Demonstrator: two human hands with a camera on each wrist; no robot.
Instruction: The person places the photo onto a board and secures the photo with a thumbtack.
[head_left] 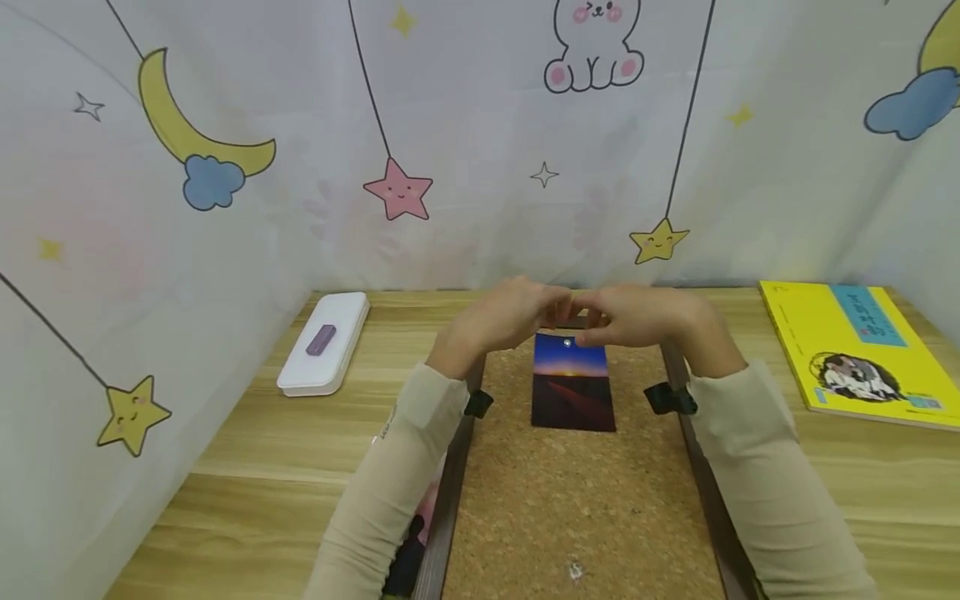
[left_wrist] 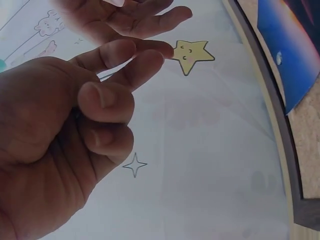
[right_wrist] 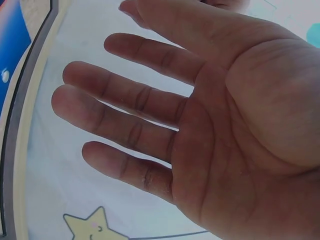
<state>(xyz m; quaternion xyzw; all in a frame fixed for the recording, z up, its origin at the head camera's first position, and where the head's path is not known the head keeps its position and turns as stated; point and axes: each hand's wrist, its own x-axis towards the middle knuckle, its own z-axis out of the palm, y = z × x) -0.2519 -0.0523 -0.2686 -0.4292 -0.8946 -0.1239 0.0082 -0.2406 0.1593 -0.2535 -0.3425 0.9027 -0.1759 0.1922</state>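
Both hands hover over the far end of a framed cork board (head_left: 570, 500), close together with fingertips near or touching each other. My left hand (head_left: 510, 317) has loosely bent fingers, and I see nothing held in it in the left wrist view. The right hand (head_left: 637, 315) spreads its fingers, palm bare in the right wrist view. Just below the hands, a sunset picture card (head_left: 572, 400) lies on the cork, with a small whitish pin (head_left: 567, 342) at its top. Another small clear or whitish piece (head_left: 575, 571) sits near the board's close end.
On the left stands a white case (head_left: 341, 333) with a small purple block (head_left: 321, 340) on top. A yellow book (head_left: 862, 358) lies at the right. Part of another picture (head_left: 412, 550) shows under the left forearm. A patterned curtain (head_left: 480, 225) rises behind the table.
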